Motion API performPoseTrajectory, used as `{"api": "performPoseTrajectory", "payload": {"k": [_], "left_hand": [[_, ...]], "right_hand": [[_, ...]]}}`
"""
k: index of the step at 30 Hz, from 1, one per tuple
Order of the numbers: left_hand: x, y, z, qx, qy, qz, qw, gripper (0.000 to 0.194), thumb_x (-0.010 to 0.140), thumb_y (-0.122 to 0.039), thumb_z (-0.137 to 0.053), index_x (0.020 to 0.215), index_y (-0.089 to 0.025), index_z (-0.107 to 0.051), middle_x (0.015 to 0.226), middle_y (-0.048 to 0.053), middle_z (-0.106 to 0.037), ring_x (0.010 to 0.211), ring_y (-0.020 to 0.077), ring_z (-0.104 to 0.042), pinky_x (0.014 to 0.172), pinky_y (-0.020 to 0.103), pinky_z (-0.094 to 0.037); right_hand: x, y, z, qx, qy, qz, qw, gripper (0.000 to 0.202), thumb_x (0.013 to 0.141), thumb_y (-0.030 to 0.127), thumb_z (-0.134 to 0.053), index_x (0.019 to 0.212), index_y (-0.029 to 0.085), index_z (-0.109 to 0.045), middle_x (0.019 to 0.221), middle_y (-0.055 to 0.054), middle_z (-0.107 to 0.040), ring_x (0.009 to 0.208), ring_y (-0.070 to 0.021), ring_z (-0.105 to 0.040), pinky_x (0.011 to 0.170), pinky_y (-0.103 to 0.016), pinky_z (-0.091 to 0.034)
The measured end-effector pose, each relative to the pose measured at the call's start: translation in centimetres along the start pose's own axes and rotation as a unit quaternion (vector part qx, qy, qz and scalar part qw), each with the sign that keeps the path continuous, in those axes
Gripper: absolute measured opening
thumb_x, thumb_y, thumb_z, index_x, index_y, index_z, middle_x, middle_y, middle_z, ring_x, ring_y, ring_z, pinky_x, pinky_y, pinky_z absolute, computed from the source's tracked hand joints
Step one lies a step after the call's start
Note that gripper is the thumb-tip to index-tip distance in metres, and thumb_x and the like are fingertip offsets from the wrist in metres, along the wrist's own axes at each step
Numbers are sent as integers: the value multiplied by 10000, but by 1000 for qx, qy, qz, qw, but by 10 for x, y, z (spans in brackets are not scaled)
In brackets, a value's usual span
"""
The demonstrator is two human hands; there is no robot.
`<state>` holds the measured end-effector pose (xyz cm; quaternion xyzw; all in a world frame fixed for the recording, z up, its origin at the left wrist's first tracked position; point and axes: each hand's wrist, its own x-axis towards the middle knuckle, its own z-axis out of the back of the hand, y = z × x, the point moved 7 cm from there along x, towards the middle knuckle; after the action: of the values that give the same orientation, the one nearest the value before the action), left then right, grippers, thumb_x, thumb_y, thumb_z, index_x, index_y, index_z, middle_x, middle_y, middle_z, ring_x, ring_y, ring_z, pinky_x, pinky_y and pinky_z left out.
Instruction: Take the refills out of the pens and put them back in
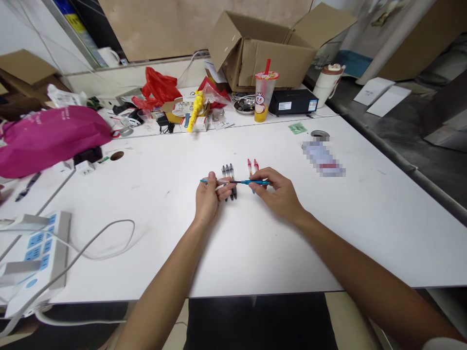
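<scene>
A blue pen is held level between my two hands, its dark refill [236, 182] bare in the middle. My left hand [207, 200] pinches the clear pen barrel [222, 182], with the thumb on top and a blue end sticking out to the left. In the fingers of my right hand [280, 194] is the blue front section of the pen [257, 182]. Behind and beneath the pen, three black pens [231, 171] lie side by side on the white table [255, 257]. Two red-ended pens [249, 165] lie just beyond my right fingers, partly hidden.
A white power strip [60, 243] with a looping grey cable stands at the left. Toward the back are a magenta bag [62, 133], a drink cup [263, 99], a black box [294, 103] and a cardboard box [273, 63]. A tape roll [320, 134] lies at the right.
</scene>
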<state>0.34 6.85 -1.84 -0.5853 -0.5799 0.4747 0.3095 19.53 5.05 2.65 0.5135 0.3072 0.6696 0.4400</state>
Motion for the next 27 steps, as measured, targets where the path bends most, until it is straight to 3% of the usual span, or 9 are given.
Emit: {"api": "performPoseTrajectory", "payload": {"k": [5,11,15,18,22,27], "left_hand": [[2,-7,7,-35,-33,-14,999,386,952,-516,-616,879,-136,-618,1092,156,-764,814,158,-780,625,173,-609],[3,-12,15,-37,-48,-34,998,375,936,-534,-635,919,-166,-563,1094,133,-762,850,165,-780,601,170,-590],[1,-14,11,-30,-34,-46,998,371,937,-535,-633,955,-181,-524,1052,113,-766,808,149,-776,597,172,-576],[-1,-15,6,-26,-18,-55,998,357,941,-531,-628,967,-202,-493,1013,89,-768,807,150,-774,616,187,-578],[-2,-15,0,-26,4,-68,997,373,926,-542,-643,986,-221,-464,974,67,-768,819,162,-776,646,216,-585],[-5,-16,-5,-14,20,-78,997,386,908,-552,-661,979,-227,-464,966,56,-768,829,161,-773,641,214,-580]], "right_hand": [[3,4,20,8,-74,26,997,190,899,460,-689,873,273,-706,915,-50,-675,872,-226,-643,734,-389,-532],[7,-7,37,40,-141,-34,989,294,867,543,-708,882,253,-663,862,-46,-690,836,-228,-675,785,-410,-552],[10,-16,26,110,-83,-68,988,313,887,549,-664,973,258,-588,898,-37,-668,797,-197,-641,758,-372,-525],[7,-22,16,108,-33,-102,988,322,956,563,-525,1047,263,-599,792,-4,-567,701,-171,-540,687,-338,-469],[2,-27,4,41,25,-138,989,338,932,563,-582,954,236,-663,711,12,-502,661,-160,-462,625,-311,-400],[0,-31,0,19,25,-141,989,385,885,588,-641,816,211,-675,693,3,-528,635,-151,-431,588,-306,-357]]}}
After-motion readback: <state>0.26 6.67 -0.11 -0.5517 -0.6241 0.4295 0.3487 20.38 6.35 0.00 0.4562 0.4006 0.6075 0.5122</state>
